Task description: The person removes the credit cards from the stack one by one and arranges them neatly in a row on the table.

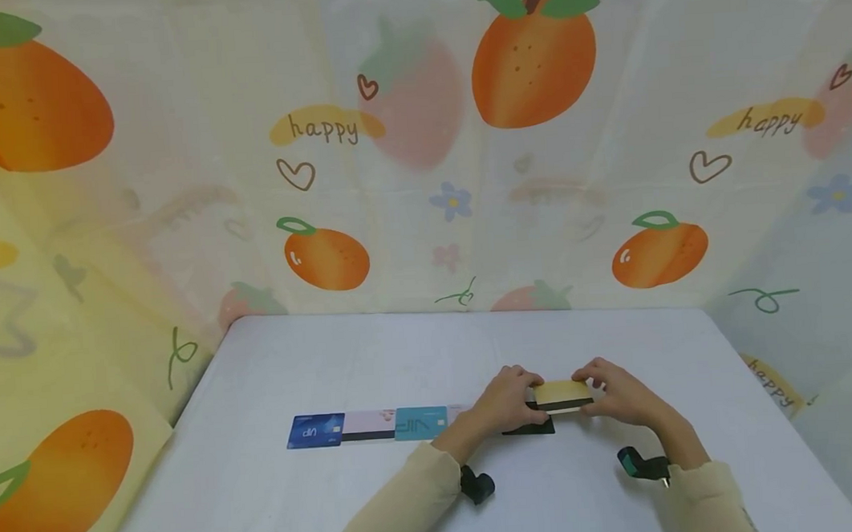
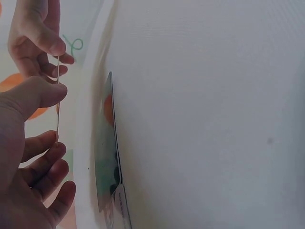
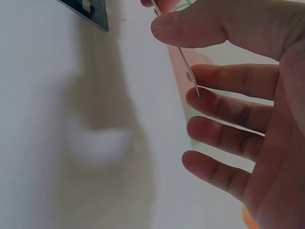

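Observation:
Between both hands a yellow card [image 1: 563,392] with a black stripe is held above the table. My left hand [image 1: 506,398] pinches its left end between thumb and fingers. At the right end my right hand [image 1: 624,392] pinches it the same way. Both wrist views show the card edge-on, as a thin line [image 2: 58,105] in the left one and a slanting edge [image 3: 188,67] in the right one. Just below it a dark card [image 1: 528,427] lies on the table, partly hidden by the left hand and the held card.
A row of cards runs left from the dark one: a blue VIP card [image 1: 315,431], a pale card with a black stripe [image 1: 368,426] and a teal card [image 1: 421,424]. They lie on a white table [image 1: 265,499]. A fruit-print cloth [image 1: 423,218] hangs behind.

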`<control>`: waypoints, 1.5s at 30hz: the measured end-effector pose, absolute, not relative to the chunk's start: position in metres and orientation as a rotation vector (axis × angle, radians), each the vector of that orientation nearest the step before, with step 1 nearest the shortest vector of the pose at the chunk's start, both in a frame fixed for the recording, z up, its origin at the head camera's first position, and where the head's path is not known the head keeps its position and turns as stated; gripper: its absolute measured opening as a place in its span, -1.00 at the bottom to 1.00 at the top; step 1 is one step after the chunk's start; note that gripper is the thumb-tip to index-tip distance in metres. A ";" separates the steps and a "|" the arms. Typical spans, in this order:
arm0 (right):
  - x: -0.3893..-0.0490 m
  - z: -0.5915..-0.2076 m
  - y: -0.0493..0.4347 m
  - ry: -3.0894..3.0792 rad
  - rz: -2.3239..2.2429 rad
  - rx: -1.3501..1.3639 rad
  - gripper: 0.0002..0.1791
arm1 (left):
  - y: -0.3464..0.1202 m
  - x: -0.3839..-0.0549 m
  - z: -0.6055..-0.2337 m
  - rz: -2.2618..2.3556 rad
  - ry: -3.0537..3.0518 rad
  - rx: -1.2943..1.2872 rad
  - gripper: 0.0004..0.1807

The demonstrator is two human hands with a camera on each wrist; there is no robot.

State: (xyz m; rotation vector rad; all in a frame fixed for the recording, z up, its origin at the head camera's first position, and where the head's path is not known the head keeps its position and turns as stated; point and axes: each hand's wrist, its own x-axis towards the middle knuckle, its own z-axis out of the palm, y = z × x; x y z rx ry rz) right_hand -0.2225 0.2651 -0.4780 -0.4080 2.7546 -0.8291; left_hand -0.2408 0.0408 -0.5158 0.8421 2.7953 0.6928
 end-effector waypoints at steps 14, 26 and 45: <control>-0.214 -0.488 0.276 2.798 -0.771 -0.415 -0.52 | 0.056 -0.242 -0.521 0.597 2.803 0.885 -0.40; -0.211 -0.494 0.278 2.815 -0.683 -0.374 -0.47 | 0.066 -0.238 -0.522 0.504 2.803 0.901 -0.40; -0.207 -0.504 0.279 2.884 -0.579 -0.462 -0.49 | 0.073 -0.236 -0.522 0.419 2.802 0.882 -0.45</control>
